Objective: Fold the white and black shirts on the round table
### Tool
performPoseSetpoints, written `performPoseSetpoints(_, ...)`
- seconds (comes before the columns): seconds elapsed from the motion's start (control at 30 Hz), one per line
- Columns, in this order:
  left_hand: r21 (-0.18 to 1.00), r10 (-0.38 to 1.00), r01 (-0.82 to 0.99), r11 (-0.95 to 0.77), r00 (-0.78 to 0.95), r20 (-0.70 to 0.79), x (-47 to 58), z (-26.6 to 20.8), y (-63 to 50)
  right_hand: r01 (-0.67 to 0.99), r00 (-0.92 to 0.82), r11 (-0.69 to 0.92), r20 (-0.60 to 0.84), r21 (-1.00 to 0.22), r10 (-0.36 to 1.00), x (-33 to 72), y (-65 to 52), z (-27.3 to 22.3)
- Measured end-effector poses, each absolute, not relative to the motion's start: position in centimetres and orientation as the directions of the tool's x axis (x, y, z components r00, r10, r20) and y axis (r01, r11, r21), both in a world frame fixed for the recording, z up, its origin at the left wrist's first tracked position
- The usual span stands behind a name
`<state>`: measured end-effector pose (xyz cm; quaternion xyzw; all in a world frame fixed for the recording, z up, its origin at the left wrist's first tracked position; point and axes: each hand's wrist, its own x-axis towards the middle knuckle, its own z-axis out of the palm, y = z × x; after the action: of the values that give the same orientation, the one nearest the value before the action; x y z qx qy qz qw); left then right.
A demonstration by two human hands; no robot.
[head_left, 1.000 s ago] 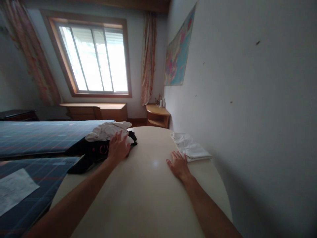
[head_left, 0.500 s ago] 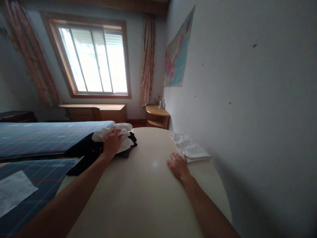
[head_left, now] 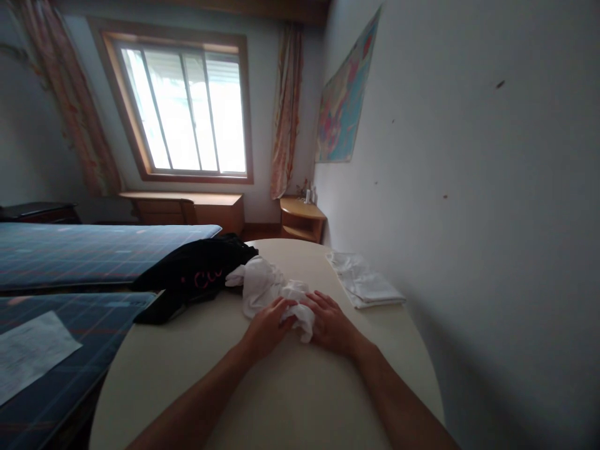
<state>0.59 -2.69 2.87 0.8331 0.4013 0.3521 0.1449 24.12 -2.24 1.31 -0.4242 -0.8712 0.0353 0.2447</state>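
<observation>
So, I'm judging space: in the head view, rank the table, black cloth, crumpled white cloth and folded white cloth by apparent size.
1. Table
2. Black cloth
3. Crumpled white cloth and folded white cloth: too alike to rank; first is partly covered.

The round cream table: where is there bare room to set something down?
The table is bare between the forearms, and at its far edge, between the black, pink-lettered cloth and folded white cloth. Its middle is crowded: left hand and right hand touch crumpled white cloth.
</observation>
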Motion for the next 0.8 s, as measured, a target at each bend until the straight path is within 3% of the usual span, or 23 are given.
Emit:
performPoseSetpoints(0.13,0.532,0.789,0.586,-0.611,0.403,0.463,-0.5,2.7,-2.9,0.682,-0.539,0.662,0.397,-0.311,0.743,23.3,-2.7,1.7)
performPoseSetpoints(0.4,0.446,0.713,0.559,-0.699,0.497,0.494,-1.0,1.6,-2.3,0.662,-0.407,0.586,0.433,-0.467,0.804,22.8,-2.7,2.5)
performPoseSetpoints(0.53,0.589,0.795,0.535,-0.606,0.434,0.423,-0.2,2.0,-2.3,0.612,-0.154,0.34,0.314,-0.714,0.937,22.1,-1.7,3.3)
performPoseSetpoints(0.63,0.745,0.873,0.456,-0.488,0.275,0.403,0.4,2.6,-2.2,0.402,0.011,0.148,0.166,-0.903,0.986,21.4,-0.7,3.9)
performPoseSetpoints(0.73,0.855,0.919,0.34,-0.392,0.103,0.38,0.3,3.0,-1.8,0.251,-0.012,0.198,0.201,-0.948,0.979,20.9,-0.6,3.6)
performPoseSetpoints(0.8,0.879,0.935,0.345,-0.33,-0.011,0.355,-0.3,3.0,-1.5,0.366,-0.111,0.314,0.294,-0.876,0.949,20.8,-1.4,3.1)
